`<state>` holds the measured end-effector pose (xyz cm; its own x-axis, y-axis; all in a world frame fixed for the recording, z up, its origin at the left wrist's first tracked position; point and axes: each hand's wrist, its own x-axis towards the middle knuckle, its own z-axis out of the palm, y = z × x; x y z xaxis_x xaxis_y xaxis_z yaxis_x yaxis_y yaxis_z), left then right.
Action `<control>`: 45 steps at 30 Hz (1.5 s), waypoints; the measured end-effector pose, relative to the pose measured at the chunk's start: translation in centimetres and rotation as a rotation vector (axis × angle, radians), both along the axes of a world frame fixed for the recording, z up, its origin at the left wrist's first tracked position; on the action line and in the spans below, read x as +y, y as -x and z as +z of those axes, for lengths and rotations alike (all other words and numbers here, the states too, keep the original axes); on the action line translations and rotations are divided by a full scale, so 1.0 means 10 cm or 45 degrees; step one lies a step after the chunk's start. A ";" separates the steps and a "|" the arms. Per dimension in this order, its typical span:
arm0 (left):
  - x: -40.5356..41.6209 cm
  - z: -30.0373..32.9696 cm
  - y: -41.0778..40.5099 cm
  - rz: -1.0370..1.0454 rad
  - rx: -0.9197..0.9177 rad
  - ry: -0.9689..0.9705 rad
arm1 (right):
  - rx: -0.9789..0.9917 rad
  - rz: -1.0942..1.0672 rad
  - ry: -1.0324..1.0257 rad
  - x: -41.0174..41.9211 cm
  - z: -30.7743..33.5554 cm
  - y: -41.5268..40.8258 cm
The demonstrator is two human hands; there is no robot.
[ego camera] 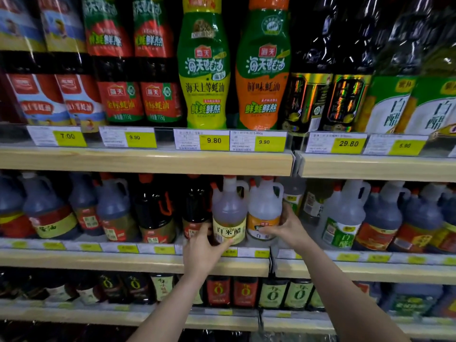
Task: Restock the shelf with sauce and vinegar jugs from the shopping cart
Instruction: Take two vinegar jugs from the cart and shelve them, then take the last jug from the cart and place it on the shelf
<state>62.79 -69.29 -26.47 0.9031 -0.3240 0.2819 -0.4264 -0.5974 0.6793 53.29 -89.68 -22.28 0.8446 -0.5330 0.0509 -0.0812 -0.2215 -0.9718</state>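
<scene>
Vinegar jugs stand side by side: left hand [204, 245] grips the yellow-labelled jug [229, 213], right hand [287, 227] grips the orange-labelled jug [264, 211]

Two vinegar jugs stand side by side at the front of the middle shelf [148, 261], the left jug [229, 213] touching the right jug [265, 211]. The left hand [206, 245] grips the left jug low, the right hand [287, 228] the right one. Sauce bottles [203, 70] stand on the shelf above, small bottles [244, 291] below.
</scene>
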 end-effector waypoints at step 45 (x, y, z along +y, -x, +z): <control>6.93 0.88 2.23 0.764 0.202 0.077 | 0.298 1.225 0.395 6.53 0.64 0.60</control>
<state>40.45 -0.03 -17.65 0.9552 0.2654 0.1312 0.0807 -0.6597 0.7472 47.27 -24.37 -15.91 0.9128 0.3802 -0.1491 0.0832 -0.5306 -0.8435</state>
